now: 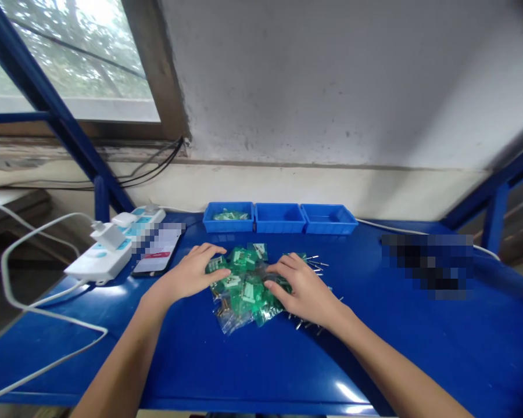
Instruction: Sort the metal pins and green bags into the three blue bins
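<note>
Pile of small bags (249,293) lies in front of you on the blue table (187,371), b/w your hands, clear plastic w/ green & white contents showing thru. Gray-white wall (331,87) is behind the pile, & the window (82,64) is up & left of it. Row of 3 blue bins (280,224) stands on the table just past the pile; leftmost bin (229,227) has green-white stuff in it. White power strip (96,265) w/ plugs in is left of the pile, well apart. Your R hand (303,290) is on the pile's R side, fingers bent & thumb tip down at the bags; can't say whether it's gripping one. Your L hand (196,270) is at the pile's L edge, thumb & fingers spread apart, nothing held; contact w/ the bags is unclear. Dark item (431,264), pixelated so ID n/a, is well right of the pile. Phone (154,258), partly pixelated, is left of the pile, nearer than the strip. Bag w/ brassy bits (225,313) is at the pile's near L corner. Thin silver pins (312,257) stick out right of the pile, around your R hand
</note>
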`<state>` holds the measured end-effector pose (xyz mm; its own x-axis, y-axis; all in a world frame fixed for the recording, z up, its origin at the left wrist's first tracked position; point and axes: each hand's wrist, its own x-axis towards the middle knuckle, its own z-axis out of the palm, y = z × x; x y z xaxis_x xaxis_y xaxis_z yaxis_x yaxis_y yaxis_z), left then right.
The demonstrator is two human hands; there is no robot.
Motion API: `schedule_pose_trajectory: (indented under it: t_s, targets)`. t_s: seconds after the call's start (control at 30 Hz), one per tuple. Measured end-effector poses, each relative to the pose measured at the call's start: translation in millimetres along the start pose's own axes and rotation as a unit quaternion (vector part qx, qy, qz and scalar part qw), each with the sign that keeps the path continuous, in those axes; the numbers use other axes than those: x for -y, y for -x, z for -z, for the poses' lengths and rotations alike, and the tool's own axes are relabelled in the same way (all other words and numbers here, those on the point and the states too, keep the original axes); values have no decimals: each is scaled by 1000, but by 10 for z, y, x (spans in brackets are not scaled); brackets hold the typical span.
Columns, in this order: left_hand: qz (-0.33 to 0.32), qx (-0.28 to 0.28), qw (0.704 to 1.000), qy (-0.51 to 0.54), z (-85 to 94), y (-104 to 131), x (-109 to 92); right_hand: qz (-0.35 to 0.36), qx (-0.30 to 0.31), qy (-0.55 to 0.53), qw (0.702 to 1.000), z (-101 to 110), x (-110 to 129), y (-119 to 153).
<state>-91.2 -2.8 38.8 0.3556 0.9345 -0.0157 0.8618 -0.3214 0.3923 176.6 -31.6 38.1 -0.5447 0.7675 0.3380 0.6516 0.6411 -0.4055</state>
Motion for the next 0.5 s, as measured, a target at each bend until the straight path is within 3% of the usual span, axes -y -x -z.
schedule_pose_trajectory:
  t_s: [0.1, 0.2, 0.27, 0.33, 0.43, 0.5]
  targets:
    - [1, 33, 999, -10, 33, 5, 56, -5, 2, 0, 1000, -11, -15, -7]
    - [2, 24, 1000, 19, 44, -8, 51, -1, 1, -2, 1000, -30, -31, -4]
    - [8, -22, 998, 57, 50, -18, 10, -1, 2, -12, 1000, -37, -25, -2]
    - [-9, -110, 989, 94, 37, -25, -76, -14, 0, -49, 999, -33, 5, -6]
    - [-116, -221, 961, 116, -61, -16, -301, -69, -13, -172, 983, -23, 90, -25]
    - [-196, -231, 948, 100, -167, 9, -487, -115, -15, -270, 956, -32, 149, -42]
